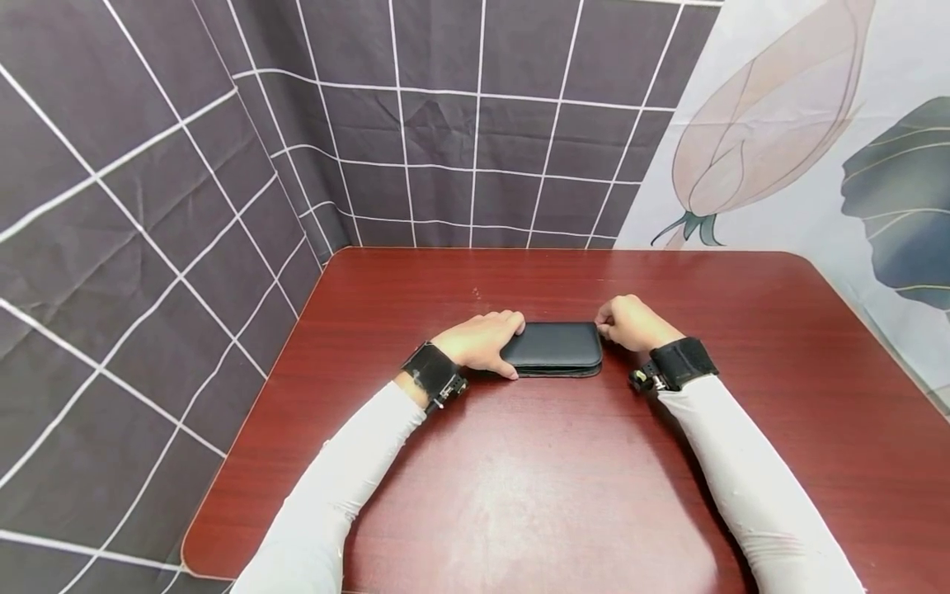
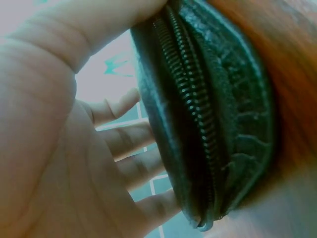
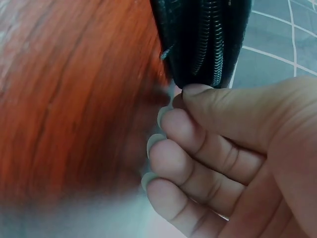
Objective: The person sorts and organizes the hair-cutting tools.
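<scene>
A black zip-around wallet (image 1: 558, 345) lies flat on the table. My left hand (image 1: 482, 342) grips its left end, thumb at the near edge and fingers at the far edge. In the left wrist view, two rows of zipper teeth (image 2: 190, 94) run along that end with a slight gap between them, and a small metal piece (image 2: 205, 226) shows at the bottom corner. At the wallet's far right corner, my right hand (image 1: 631, 323) pinches the zipper's end between thumb (image 3: 218, 106) and forefinger. Those fingertips hide the zipper pull; the other fingers curl beneath.
The reddish-brown wooden table (image 1: 512, 462) extends around the wallet on all sides. Behind it and to the left hangs a dark grey cloth (image 1: 438, 124) with white grid lines. A white cloth with a flower print (image 1: 772, 124) hangs at the right.
</scene>
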A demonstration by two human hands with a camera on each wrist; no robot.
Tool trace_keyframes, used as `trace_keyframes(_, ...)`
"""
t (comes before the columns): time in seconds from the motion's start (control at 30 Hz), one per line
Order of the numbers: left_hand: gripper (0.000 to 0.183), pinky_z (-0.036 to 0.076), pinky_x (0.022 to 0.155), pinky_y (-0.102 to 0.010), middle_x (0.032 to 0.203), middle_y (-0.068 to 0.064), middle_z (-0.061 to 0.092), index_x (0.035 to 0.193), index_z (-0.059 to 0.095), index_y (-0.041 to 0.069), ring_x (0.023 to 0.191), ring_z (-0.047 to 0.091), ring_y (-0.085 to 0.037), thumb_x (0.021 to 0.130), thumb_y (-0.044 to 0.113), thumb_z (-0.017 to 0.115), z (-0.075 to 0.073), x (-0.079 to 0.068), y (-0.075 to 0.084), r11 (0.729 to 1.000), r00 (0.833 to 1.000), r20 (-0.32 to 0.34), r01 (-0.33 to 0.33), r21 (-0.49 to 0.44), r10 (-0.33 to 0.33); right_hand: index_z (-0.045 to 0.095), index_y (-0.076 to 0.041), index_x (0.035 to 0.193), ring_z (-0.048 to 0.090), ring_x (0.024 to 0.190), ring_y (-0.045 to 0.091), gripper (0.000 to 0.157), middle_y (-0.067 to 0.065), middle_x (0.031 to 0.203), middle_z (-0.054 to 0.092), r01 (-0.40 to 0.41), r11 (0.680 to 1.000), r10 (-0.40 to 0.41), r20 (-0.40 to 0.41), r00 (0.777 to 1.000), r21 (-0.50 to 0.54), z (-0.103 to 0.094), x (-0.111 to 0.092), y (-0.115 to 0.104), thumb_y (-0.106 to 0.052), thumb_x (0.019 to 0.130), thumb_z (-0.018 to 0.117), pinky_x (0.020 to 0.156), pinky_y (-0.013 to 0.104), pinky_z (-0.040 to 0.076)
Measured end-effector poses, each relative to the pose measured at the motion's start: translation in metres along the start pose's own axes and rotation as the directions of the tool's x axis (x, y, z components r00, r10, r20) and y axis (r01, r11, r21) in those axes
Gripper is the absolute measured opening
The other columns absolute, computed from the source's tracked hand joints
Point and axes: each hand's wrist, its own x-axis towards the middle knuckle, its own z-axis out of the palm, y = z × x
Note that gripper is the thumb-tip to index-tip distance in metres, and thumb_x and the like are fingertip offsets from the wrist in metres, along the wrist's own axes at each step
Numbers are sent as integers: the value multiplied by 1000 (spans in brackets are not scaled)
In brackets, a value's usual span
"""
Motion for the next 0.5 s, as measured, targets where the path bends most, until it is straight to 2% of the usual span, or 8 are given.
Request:
trace_keyframes(0.23,69,48,103,-40,125,-6,57,128,49,10,114,57,-23,82,44,87,-1,0,2,1000,1000,8,-3,-16,3,70,-7,70,52,57,11,23,-5,58,58,4,1000,-4,2,1000,7,-1,-3,2,6,86,58,58,27,42)
trace_keyframes(0.5,68,47,104,-39,126,-5,57,128,49,10,115,56,-22,82,43,87,0,-1,2,1000,1000,20,12,-24,-12,69,-7,69,50,56,10,24,-6,59,56,33,999,-34,14,999,21,-3,-7,1,8,85,62,56,25,41)
